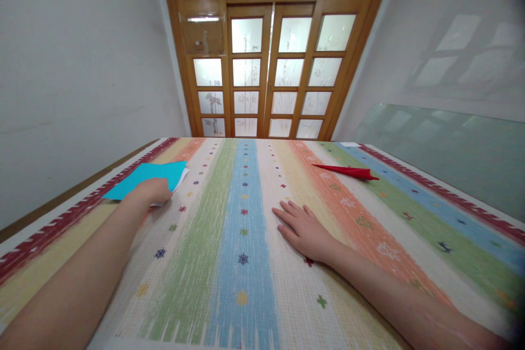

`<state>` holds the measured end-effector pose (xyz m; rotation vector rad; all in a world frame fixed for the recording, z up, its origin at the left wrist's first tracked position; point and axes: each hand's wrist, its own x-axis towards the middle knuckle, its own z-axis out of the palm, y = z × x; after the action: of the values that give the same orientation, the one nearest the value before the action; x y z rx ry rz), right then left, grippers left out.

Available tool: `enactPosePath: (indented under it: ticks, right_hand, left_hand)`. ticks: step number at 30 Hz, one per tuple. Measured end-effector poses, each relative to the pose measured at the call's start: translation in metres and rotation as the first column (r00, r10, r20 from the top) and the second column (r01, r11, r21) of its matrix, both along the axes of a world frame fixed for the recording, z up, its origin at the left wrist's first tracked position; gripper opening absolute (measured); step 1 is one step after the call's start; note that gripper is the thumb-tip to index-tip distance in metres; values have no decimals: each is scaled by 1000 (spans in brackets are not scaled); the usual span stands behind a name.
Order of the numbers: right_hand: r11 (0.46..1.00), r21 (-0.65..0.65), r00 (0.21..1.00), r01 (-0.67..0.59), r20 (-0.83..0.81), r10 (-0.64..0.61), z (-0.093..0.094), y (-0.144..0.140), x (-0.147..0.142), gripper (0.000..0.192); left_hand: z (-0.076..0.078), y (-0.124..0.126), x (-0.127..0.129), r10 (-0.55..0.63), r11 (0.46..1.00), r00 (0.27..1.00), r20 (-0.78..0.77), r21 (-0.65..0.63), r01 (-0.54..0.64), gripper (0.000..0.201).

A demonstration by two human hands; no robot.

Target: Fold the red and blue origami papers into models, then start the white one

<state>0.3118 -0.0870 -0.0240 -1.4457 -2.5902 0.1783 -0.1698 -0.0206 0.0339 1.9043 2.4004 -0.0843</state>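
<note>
My left hand [152, 191] reaches to the left side of the striped tablecloth [241, 262] and rests on the near edge of a blue sheet of paper [143, 176]; its fingers curl over the sheet, with a white sheet edge showing beneath. My right hand [301, 228] lies flat on the cloth near the middle, palm down, fingers spread, holding nothing. A folded red paper plane [348, 171] lies further back to the right, a forearm's length beyond my right hand.
The table is covered by the colourful striped cloth with dark red borders. A sheet of glass [443, 147] leans against the right wall. Wooden glazed doors [266, 71] stand behind the table's far edge. White walls flank both sides.
</note>
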Motion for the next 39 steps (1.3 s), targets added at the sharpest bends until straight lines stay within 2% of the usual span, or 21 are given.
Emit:
enactPosePath:
  ticks: [4, 9, 13, 17, 18, 20, 21, 24, 26, 28, 29, 30, 31, 33, 34, 35, 36, 39]
  right_hand:
    - [1000, -3, 1000, -1, 6, 1, 1, 0, 0, 53]
    - [1000, -18, 1000, -3, 3, 3, 1, 0, 1, 54]
    - [1000, -19, 1000, 0, 8, 1, 1, 0, 0, 54]
    - [1000, -12, 1000, -6, 5, 6, 1, 0, 0, 54]
    - [1000, -10, 1000, -7, 4, 7, 1, 0, 0, 54]
    - [1000, -9, 1000, -9, 1, 9, 1, 0, 0, 54]
    - [1000, -10, 1000, -8, -3, 8, 1, 0, 0, 54]
    - [1000, -13, 1000, -5, -18, 4, 0, 0, 1, 53]
    - [1000, -16, 999, -3, -34, 2, -1, 0, 1, 53]
    - [1000, -13, 998, -2, -61, 1, -1, 0, 2, 54]
    - [1000, -7, 997, 1, -81, -1, -1, 0, 2, 55]
    - [1000, 4, 994, 6, -108, -6, 0, 0, 2, 56]
    - [1000, 15, 990, 9, -140, -7, 2, 0, 2, 55]
    - [1000, 22, 974, -6, -226, 11, 5, 0, 2, 50]
    - [1000, 21, 961, -18, -277, 23, 7, 0, 2, 47]
    - [1000, 20, 944, -25, -328, 30, 8, 1, 2, 46]
    - [1000, 19, 926, -20, -377, 25, 8, 2, 3, 46]
    - [998, 15, 877, 62, -479, -47, 5, 5, 4, 49]
  left_hand:
    - [8, -1, 2, 10, 997, 999, -42, -75, -13, 28]
    - [10, -2, 1, 18, 996, 996, -83, -86, -26, 28]
    - [13, -4, -5, 93, 995, 985, -143, -6, -95, 33]
    - [27, -10, 3, 154, 980, 971, -185, 151, -126, 43]
    - [32, -12, 11, 152, 974, 970, -192, 195, -114, 43]
    - [40, -17, 33, 92, 947, 975, -202, 322, -22, 41]
    - [44, -20, 47, 51, 938, 977, -205, 347, 24, 40]
    - [49, -35, 101, -141, 911, 966, -216, 353, 212, 37]
    - [47, -53, 141, -277, 882, 944, -178, 343, 323, 33]
    - [41, -76, 180, -456, 832, 887, -75, 319, 455, 29]
    - [37, -89, 197, -564, 788, 826, 11, 307, 534, 28]
    - [33, -102, 212, -665, 732, 737, 120, 301, 611, 28]
    - [29, -113, 225, -750, 661, 612, 250, 288, 692, 29]
    - [22, -130, 239, -822, 492, 342, 456, 264, 830, 33]
    - [19, -133, 242, -826, 459, 286, 485, 287, 841, 32]
    - [17, -133, 241, -831, 455, 270, 487, 314, 833, 31]
    - [13, -129, 239, -839, 468, 285, 463, 348, 812, 30]
    - [0, -107, 222, -869, 484, 373, 325, 401, 778, 30]
